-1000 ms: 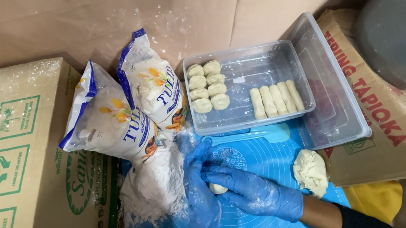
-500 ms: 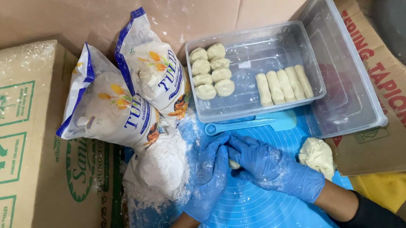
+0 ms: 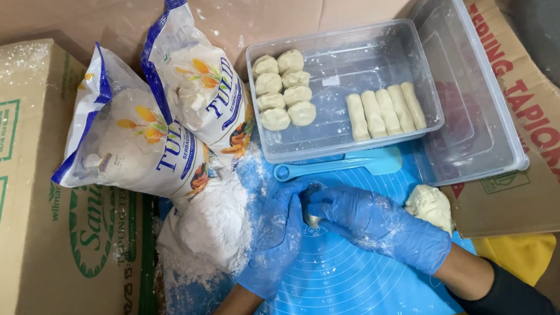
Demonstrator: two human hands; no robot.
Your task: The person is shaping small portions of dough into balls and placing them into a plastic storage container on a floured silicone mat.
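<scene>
I am cupping both gloved hands, left hand (image 3: 279,235) and right hand (image 3: 374,227), closed around a small dough piece (image 3: 312,219) between them on the blue mat (image 3: 345,287), directly below the plastic tray (image 3: 349,141).

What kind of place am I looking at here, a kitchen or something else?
Probably a makeshift home food-prep spot, not a proper kitchen: a blue baking mat laid between cardboard boxes, flour bags beside it, and a clear container of shaped dough pieces.
</scene>
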